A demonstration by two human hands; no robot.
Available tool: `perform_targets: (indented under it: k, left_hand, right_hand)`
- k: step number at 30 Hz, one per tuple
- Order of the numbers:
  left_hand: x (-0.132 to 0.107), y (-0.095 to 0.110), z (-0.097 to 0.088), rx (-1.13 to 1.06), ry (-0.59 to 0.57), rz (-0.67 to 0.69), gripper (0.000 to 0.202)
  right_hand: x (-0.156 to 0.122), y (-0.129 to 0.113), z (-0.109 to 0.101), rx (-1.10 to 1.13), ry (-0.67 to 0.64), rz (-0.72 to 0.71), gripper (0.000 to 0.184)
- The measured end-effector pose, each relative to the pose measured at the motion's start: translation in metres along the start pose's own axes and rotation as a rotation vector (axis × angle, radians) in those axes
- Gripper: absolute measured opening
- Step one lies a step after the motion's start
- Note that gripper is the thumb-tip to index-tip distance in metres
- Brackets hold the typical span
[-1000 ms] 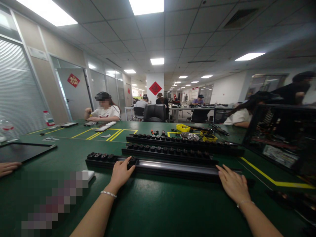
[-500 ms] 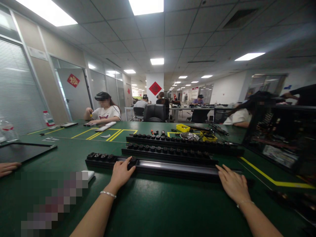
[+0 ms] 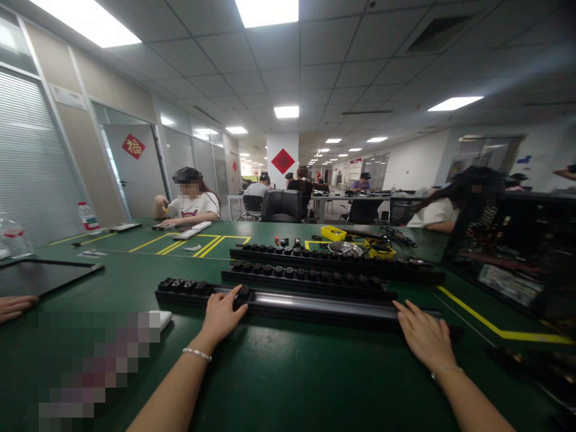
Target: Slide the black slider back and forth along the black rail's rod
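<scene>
A long black power strip housing (image 3: 315, 305) lies across the green table in front of me. Several black socket modules (image 3: 184, 285) sit in its left end, and a shiny bare channel runs to the right. My left hand (image 3: 222, 313) is closed over the housing, its thumb and index finger around a single black socket module (image 3: 244, 293) seated a little apart from the others. On the right end of the housing, my right hand (image 3: 425, 335) rests with fingers stretched out and apart. Parts of the housing are hidden under both hands.
Just behind lie two more black strips with sockets (image 3: 310, 274). A yellow bin (image 3: 333, 233) and cables (image 3: 398, 236) are farther back. An open computer case (image 3: 508, 252) stands at right. Another person's hand (image 3: 17, 307) rests near a black panel (image 3: 49, 276) at left.
Both my hands and the housing stay in place. In the background, the dark arm at the far right has drawn back, and a seated person at the distant desk has shifted.
</scene>
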State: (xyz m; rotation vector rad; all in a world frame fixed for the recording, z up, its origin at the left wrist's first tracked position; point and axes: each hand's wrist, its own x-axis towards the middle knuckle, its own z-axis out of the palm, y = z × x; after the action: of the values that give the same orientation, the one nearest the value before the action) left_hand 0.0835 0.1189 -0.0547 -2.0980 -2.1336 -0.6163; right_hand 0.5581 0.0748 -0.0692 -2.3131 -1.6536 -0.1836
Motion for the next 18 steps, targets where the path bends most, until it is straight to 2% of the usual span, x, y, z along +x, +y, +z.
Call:
perform_targets:
  k: [18]
  left_hand:
    - [-0.0004, 0.0034, 0.0004, -0.004, -0.002, 0.032, 0.058]
  right_hand:
    - [-0.0007, -0.0005, 0.0001, -0.017, -0.001, 0.003, 0.059]
